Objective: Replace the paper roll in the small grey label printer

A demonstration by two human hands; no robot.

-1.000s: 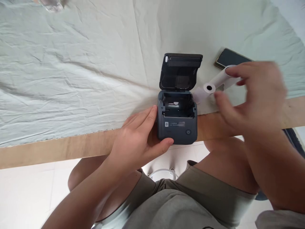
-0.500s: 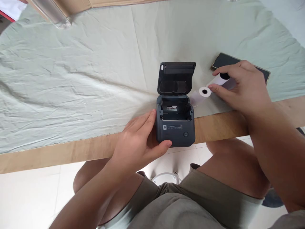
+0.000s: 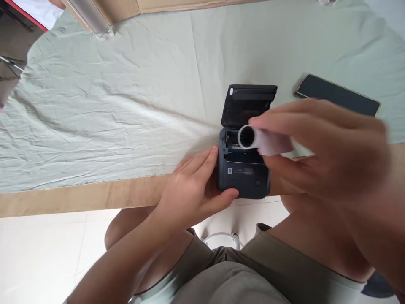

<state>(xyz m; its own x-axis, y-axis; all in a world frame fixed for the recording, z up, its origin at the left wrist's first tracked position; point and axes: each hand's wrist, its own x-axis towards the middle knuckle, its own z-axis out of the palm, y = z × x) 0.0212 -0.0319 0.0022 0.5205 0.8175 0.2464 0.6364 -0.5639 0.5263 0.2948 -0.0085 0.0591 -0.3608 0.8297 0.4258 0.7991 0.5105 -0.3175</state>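
Observation:
A dark label printer [image 3: 243,181] with its black lid [image 3: 247,105] raised stands at the table's front edge. My left hand [image 3: 193,185] grips its left side and lower corner, fingers along the side and thumb at the front. A white paper roll [image 3: 274,142] with a dark hollow core is pinched between the thumb and fingers of my right hand [image 3: 319,143], over the right part of the printer's open compartment. Motion blurs my right hand. The smaller roll beside the printer does not show now; my right hand and the held roll cover that area.
Behind my right hand a dark phone [image 3: 338,93] lies on the pale green cloth [image 3: 142,93]. A clear plastic-like tube [image 3: 91,19] and cardboard [image 3: 177,5] are at the far edge. The wooden table edge [image 3: 79,198] runs along the front, above my legs.
My right hand has lifted the larger roll away from beside the phone and brought it left over the printer. My left hand keeps its hold. The whole view has shifted slightly.

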